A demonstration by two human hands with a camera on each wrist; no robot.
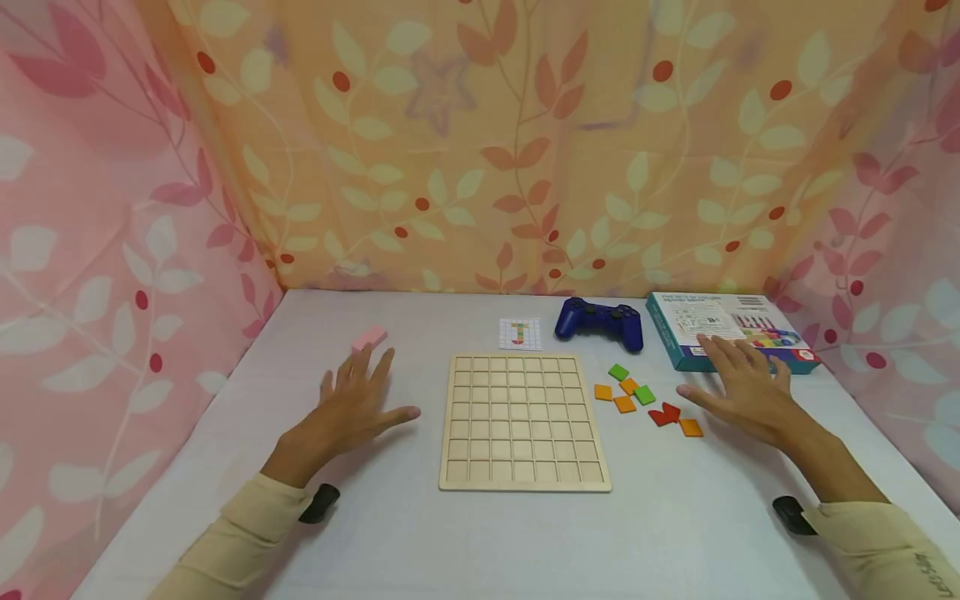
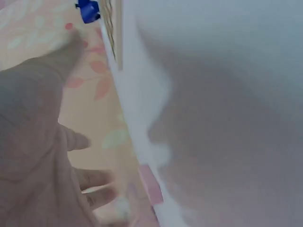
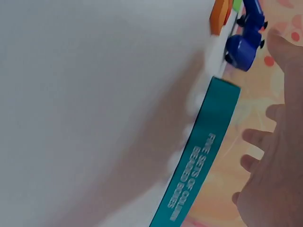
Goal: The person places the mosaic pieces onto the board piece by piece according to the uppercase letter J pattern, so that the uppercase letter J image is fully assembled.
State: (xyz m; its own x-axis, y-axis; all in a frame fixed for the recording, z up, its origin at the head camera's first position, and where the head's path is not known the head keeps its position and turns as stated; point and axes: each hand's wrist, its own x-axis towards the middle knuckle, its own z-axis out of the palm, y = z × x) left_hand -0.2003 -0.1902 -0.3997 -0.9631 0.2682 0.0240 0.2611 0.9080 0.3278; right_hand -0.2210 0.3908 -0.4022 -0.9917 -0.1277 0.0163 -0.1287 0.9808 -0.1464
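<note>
Left hand (image 1: 348, 414): spread, holding nothing
Right hand (image 1: 753, 400): spread, holding nothing
Tiles (image 1: 625, 404): probably best pinched singly, by the edges
Grid board (image 1: 522, 430): best kept steady

Sleeves: left sleeve (image 1: 236, 537) and right sleeve (image 1: 885, 546) both long, beige, matte cloth, some creasing, ending around the wrists; left hand (image 1: 348, 408) and right hand (image 1: 750, 396) bare past that. Right sleeve also carries dark slanted lettering (image 1: 932, 575), script-like, too small to read reliably. Hardware: one small black rounded unit per wrist, left unit (image 1: 319, 504) and right unit (image 1: 793, 516), each sticking out at the inner edge of its cuff.
</note>
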